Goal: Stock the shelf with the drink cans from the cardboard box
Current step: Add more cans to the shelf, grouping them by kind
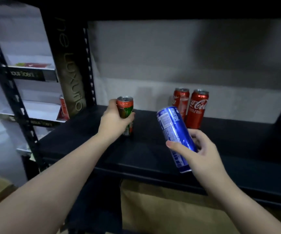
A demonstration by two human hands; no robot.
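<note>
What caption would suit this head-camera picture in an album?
Left hand stands a green can on the dark shelf; right hand holds a tilted blue can near two red cans.

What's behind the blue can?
Two red cola cans stand upright on the black shelf behind the tilted blue can held in the right hand. It covers the lower part of the left one.

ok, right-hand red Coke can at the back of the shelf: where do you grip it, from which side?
Grip the right Coke can round its upper body, coming from the front and right. It stands upright on the shelf, and the other Coke can stands close on its left, so that side is blocked. The wall behind likely leaves little room. The blue can, tilted in the right hand, partly covers the approach now.
</note>
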